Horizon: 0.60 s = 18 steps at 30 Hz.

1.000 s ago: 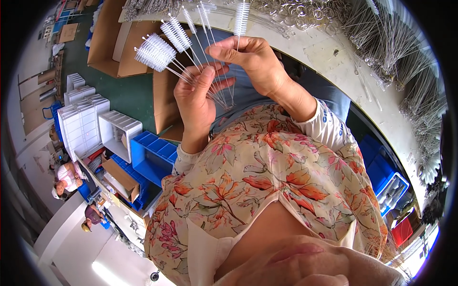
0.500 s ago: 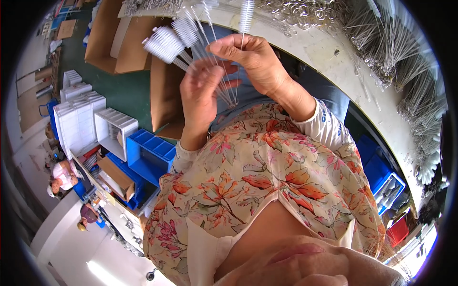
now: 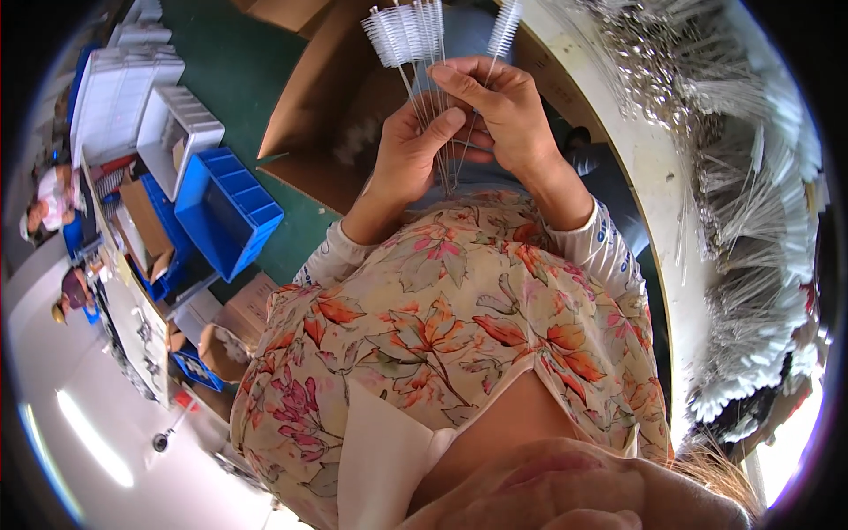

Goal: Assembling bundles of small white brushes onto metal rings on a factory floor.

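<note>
Several thin wire brushes (image 3: 404, 35) with white bristle heads fan upward from my left hand (image 3: 411, 150), which is closed round their stems. The stems run down through its fingers and meet near my lap. My right hand (image 3: 517, 115) is beside it, thumb and forefinger pinched at the wires. A single white-bristled brush (image 3: 505, 26) stands apart from the bunch, its stem passing through the right hand's fingers. Some fingertips overlap behind the stems, so the exact grip there is hidden.
A large open cardboard box (image 3: 300, 119) stands just beyond my left hand. On my right, a pale worktable (image 3: 654, 177) carries heaps of wire brushes (image 3: 751, 203). Blue crates (image 3: 225, 212) and white crates (image 3: 181, 132) stand at left. Two people sit farther off at left.
My body has turned, so the cardboard box now lies behind the brushes and the table has swung to the right. My hands are closer together and the brush heads are bunched tighter.
</note>
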Tool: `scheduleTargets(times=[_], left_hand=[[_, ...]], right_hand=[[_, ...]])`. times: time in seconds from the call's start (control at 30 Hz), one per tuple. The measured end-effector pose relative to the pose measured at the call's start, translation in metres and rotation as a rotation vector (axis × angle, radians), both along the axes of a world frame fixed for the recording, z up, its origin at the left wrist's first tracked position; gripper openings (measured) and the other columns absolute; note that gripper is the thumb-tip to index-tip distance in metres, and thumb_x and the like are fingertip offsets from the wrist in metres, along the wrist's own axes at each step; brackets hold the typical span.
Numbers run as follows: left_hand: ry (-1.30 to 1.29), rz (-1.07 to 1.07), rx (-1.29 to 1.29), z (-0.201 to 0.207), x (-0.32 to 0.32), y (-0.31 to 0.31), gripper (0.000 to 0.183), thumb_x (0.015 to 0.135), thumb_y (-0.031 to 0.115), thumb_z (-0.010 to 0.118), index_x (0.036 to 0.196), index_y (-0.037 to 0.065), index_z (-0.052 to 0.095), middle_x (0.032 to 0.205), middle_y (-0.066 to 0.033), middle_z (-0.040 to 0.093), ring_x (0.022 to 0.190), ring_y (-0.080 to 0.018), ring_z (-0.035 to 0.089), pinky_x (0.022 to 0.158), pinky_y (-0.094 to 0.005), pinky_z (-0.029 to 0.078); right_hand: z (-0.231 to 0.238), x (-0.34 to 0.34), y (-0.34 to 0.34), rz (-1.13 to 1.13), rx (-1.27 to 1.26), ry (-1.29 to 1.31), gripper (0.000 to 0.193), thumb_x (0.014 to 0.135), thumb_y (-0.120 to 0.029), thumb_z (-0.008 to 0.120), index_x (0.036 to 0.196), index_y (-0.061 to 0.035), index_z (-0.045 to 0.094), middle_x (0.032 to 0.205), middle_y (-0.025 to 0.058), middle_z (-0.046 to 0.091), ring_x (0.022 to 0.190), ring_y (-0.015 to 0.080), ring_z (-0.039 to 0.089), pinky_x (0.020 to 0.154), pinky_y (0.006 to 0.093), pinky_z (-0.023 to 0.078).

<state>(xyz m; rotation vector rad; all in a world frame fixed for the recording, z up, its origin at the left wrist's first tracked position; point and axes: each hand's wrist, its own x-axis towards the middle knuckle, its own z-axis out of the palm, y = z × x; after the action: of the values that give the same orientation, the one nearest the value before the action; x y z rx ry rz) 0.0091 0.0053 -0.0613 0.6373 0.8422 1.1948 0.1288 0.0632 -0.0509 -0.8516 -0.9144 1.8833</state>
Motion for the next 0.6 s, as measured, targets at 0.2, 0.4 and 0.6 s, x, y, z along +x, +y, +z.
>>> scheduleTargets(times=[0.2,0.4,0.6], left_hand=[[0.036,0.176,-0.016,-0.031,-0.02,-0.009,0.024,0.088,0.008,0.056,0.107,-0.005,0.052,0.088,-0.009,0.06,0.074,-0.017,0.062,0.07,-0.032,0.055],[0.229,0.608,-0.124,-0.12,-0.12,0.007,0.02,0.084,0.003,0.059,0.103,-0.002,0.054,0.083,-0.0076,0.058,0.069,-0.0167,0.059,0.071,-0.0317,0.055],[0.515,0.829,-0.346,-0.309,-0.188,-0.031,0.019,0.078,-0.001,0.064,0.096,-0.001,0.059,0.08,-0.0056,0.061,0.066,-0.0147,0.059,0.059,-0.0269,0.051]], right_hand=[[-0.014,-0.023,0.007,0.059,0.212,-0.066,0.033,0.081,-0.014,0.067,0.11,-0.0005,0.057,0.082,0.0025,0.06,0.068,0.0065,0.054,0.055,0.0196,0.042],[-0.032,-0.009,0.012,0.133,0.144,-0.148,0.031,0.083,-0.016,0.063,0.11,-0.0009,0.056,0.087,0.0027,0.059,0.085,0.0092,0.052,0.078,0.0225,0.04],[-0.043,0.017,0.015,0.058,0.014,-0.2,0.022,0.083,-0.013,0.06,0.102,-0.0015,0.061,0.086,0.0023,0.06,0.082,0.0096,0.052,0.077,0.0223,0.04]])
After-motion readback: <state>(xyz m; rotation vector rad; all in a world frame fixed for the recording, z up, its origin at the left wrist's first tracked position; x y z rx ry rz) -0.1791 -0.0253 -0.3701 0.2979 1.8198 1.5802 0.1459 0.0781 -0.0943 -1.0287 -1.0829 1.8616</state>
